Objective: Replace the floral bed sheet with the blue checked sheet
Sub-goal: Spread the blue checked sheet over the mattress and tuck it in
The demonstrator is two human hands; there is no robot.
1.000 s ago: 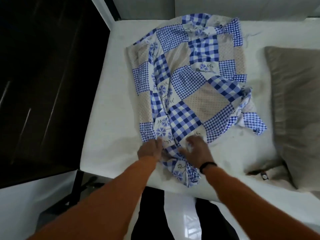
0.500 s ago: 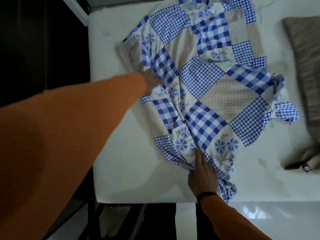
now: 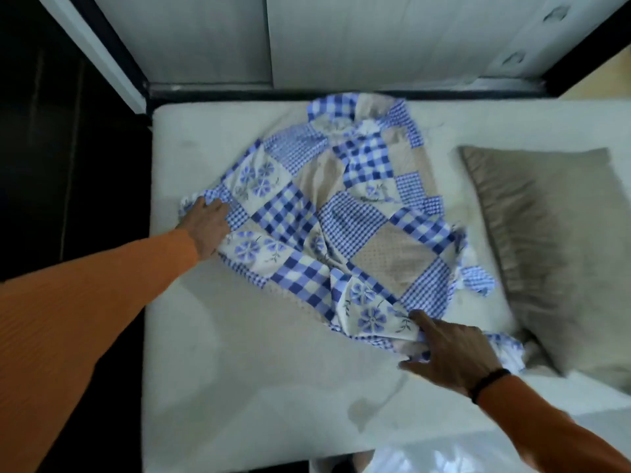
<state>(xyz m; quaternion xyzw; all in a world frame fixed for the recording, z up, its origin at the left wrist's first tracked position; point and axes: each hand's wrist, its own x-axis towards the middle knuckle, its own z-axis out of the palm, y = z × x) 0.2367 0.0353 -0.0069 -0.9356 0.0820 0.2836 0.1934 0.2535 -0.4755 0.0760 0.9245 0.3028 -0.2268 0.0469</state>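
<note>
I am counting from the head view: one blue checked sheet [image 3: 345, 220] | one bare mattress [image 3: 239, 370] | one grey pillow [image 3: 553, 240] | two hands, left hand [image 3: 206, 223] and right hand [image 3: 454, 356] | two orange sleeves [image 3: 85, 302] | one black wristband [image 3: 488, 382]

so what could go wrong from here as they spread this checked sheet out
The blue checked sheet lies bunched in the middle of the bare mattress, gripped by the left hand and right hand at two edges only, so it may spread skewed. Its right edge lies close to the grey pillow and could catch on it.
</note>
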